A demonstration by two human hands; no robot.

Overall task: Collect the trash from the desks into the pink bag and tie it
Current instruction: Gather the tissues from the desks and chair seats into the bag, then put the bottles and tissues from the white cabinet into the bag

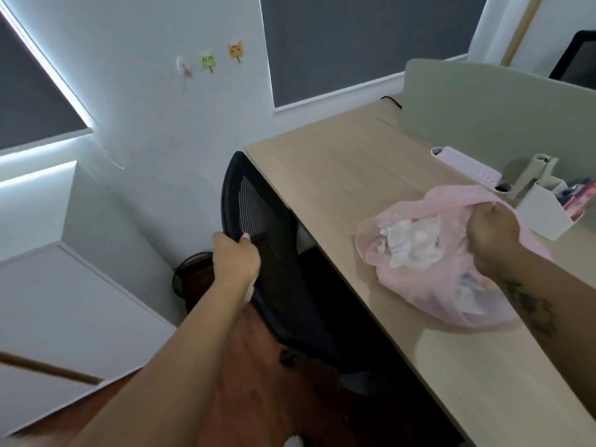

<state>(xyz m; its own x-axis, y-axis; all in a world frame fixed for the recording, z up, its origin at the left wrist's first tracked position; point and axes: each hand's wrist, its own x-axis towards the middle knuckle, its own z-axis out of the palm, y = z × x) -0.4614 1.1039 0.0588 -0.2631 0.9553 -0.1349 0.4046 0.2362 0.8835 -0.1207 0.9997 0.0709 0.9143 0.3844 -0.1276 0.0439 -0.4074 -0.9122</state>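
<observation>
While fisted at its neck, pink bag slumped desk-long.

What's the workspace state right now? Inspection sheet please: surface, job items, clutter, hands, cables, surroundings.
Surface: wooden desk, mostly bare, with a grey divider panel along its back.
Job's things: pink bag lies on the desk, white crumpled trash inside, mouth not tied.
Clutter: white organiser and a lilac box by the divider.
Grippers: left hand grips the black mesh chair back; right hand closed on the bag's rim.
Cables: black cable at the desk's far edge.
Surroundings: white wall with three small hooks, blinds down, white cabinet at left.
</observation>
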